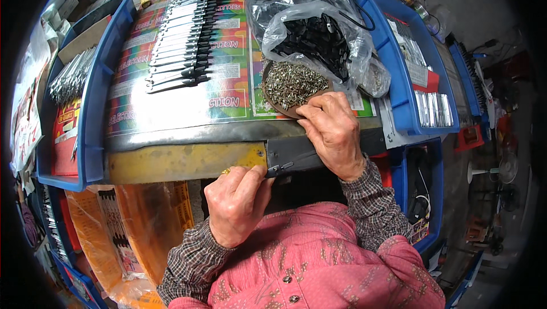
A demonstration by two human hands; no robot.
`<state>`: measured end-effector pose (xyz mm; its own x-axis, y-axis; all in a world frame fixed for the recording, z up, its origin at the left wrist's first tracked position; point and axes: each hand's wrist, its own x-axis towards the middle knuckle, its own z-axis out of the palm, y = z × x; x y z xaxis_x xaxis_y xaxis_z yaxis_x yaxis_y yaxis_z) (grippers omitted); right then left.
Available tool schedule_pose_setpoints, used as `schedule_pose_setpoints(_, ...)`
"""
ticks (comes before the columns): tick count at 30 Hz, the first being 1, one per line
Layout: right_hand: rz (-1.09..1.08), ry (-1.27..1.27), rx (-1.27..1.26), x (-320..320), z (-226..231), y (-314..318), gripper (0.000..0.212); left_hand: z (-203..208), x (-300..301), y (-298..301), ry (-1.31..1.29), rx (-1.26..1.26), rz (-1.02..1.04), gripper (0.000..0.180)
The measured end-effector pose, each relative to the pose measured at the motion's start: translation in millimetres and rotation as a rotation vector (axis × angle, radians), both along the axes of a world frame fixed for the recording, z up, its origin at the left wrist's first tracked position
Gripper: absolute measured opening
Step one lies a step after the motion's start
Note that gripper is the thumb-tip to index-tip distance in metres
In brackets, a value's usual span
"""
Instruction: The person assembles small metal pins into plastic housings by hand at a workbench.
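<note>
At the bench edge: a small metal part (280, 166) is pinched in the curled left hand (236, 209).
Right hand (333, 132): fingertips bunched at the screw dish (272, 99) rim.
Relation: dish lies up-left, nearest the right hand.

Just beyond the right hand's (333, 135) fingertips: shiny metal screws (293, 83) on a matt brown dish (272, 99). Further off, crinkled clear plastic bag (285, 27) of glossy black parts (316, 41). Beside left-hand (236, 203) fingers, worn yellow-painted metal edge (188, 161).
</note>
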<state>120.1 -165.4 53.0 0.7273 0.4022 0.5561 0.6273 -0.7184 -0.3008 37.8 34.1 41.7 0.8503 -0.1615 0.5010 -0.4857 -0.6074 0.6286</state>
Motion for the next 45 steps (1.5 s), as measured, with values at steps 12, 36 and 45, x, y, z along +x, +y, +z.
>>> schedule_pose_setpoints(12, 0.059, 0.077, 0.203, 1, 2, -7, 0.014, 8, -6, -5, 0.115, -0.102, -0.049, 0.018)
schedule_pose_setpoints(36, 0.194, -0.031, 0.216, -76, 7, 12, 0.024, 11, -17, -12, 0.092, -0.04, -0.055, 0.022)
schedule_pose_setpoints(45, 0.213, -0.014, 0.188, -76, 9, 16, 0.03, 7, -17, -12, 0.003, 0.021, -0.033, 0.023)
